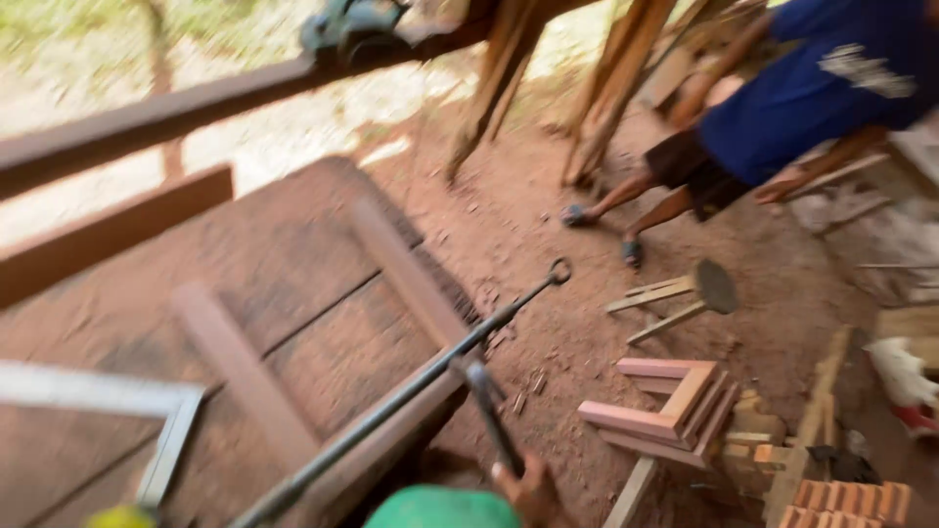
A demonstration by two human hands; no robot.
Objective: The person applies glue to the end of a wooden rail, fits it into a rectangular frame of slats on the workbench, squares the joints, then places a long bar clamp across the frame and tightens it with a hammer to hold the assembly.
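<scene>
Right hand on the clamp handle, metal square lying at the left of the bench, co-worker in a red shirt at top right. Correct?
Not quite: the head view shows the co-worker's shirt is blue, not red. The right hand does grip the clamp handle, and the metal square lies at the left of the bench.

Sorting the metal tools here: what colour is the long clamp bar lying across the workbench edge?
Black, or very dark metal: the clamp bar shows best in the head view.

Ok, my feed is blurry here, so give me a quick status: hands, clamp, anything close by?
Right hand grips the bar clamp handle. Left hand out of view. Clamp lies across the wooden frame on the workbench. Another person stands beyond, apart.
</scene>
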